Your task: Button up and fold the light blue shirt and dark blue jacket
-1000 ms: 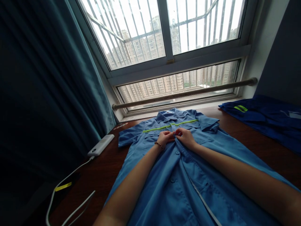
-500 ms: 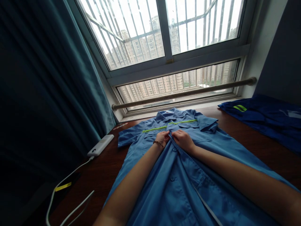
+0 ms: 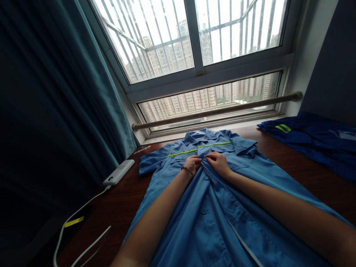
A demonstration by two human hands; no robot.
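Observation:
A blue short-sleeved work shirt (image 3: 172,207) with a yellow-green stripe across the chest lies spread on the brown wooden table, its collar toward the window. My left hand (image 3: 192,164), a beaded bracelet at its wrist, pinches the shirt's front edge just below the stripe. Opposite it, my right hand (image 3: 218,163) grips the other front edge between thumb and fingers. The fingertips of both hands nearly meet around a button there. Lower down, the placket hangs apart, showing a button (image 3: 206,178) and another button (image 3: 204,211).
On the left lies a white power bank (image 3: 119,172) with a white cable (image 3: 80,208) bearing a yellow tag. A dark blue garment (image 3: 311,137) with yellow-green strips rests at the right. Behind stand a barred window, a rail (image 3: 217,112) and a blue curtain (image 3: 91,92).
My right hand's fingers have lifted and shifted slightly at the placket, and a button now shows between the hands. My left fingertips have moved slightly right. The shirt stays in place.

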